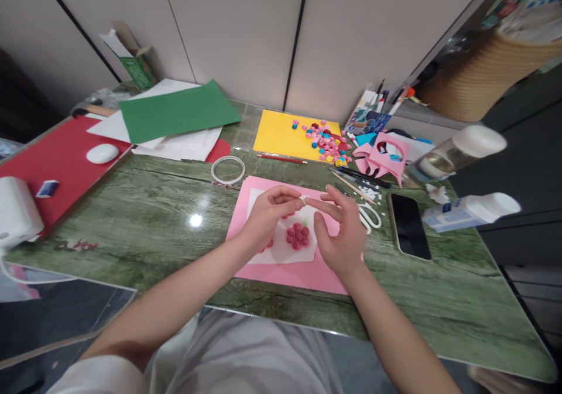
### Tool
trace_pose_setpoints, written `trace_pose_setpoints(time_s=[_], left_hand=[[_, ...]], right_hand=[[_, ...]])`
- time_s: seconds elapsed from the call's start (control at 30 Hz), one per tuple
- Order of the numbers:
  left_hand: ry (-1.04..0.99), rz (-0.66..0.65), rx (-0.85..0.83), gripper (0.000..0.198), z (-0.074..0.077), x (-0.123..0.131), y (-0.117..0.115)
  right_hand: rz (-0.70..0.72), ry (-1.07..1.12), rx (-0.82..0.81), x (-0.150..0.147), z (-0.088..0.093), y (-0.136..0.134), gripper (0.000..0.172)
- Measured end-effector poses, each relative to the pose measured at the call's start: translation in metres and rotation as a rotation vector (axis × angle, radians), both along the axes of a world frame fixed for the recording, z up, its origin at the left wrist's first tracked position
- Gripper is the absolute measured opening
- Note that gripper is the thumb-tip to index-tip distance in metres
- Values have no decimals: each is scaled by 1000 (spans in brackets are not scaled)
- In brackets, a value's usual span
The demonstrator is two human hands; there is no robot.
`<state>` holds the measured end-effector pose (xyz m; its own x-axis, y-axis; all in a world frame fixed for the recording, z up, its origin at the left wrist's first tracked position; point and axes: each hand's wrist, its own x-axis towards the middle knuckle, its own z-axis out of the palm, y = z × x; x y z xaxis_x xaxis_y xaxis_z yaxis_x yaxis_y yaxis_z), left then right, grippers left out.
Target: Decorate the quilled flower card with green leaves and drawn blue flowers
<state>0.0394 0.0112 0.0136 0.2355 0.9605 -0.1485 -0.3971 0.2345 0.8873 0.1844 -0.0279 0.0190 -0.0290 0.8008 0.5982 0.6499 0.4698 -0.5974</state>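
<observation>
My left hand point(270, 212) hovers above the white paper with its thumb and index fingertip pinched together; a tiny pale bit may be between them, too small to name. With its fingers apart, my right hand point(342, 227) stretches its index fingertip to the left fingertips. Below lies a white sheet point(302, 256) on a larger pink sheet point(285, 280). Clusters of rolled pink paper coils point(298, 236) form flower shapes on the white sheet. One cluster shows whole between the hands; others are partly hidden by my left hand.
Many coloured paper coils point(327, 142) lie on a yellow sheet point(272, 130). White scissors point(371, 218), a phone point(410, 226) and bottles point(469, 211) stand or lie on the right. A tape roll point(228, 170), green paper point(175, 113) and a white mouse point(102, 154) are at left.
</observation>
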Motion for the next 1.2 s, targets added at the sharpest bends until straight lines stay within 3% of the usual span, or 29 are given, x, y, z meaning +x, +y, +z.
trace_pose_setpoints(time_s=[0.27,0.67,0.8,0.93,1.07,1.2], left_hand=[[13,120,27,20,3,4,-3],[-34,130,78,19,0,5,-4],[11,137,80,18,-2,3,-2],[66,130,109,18,0,2,-2],[120,107,150,16,4,5,-5],[220,98,221,15,5,7,-6]], right_hand=[[-34,-106,66,-2,-6,-2,58],[-207,-393,440,-2,-6,5,56],[-173,-272,251,0,-5,5,55],[-102,47,2,0,-1,5,51],[-5,330,-158,-4,2,6,50],[11,467,-265,-6,1,9,55]])
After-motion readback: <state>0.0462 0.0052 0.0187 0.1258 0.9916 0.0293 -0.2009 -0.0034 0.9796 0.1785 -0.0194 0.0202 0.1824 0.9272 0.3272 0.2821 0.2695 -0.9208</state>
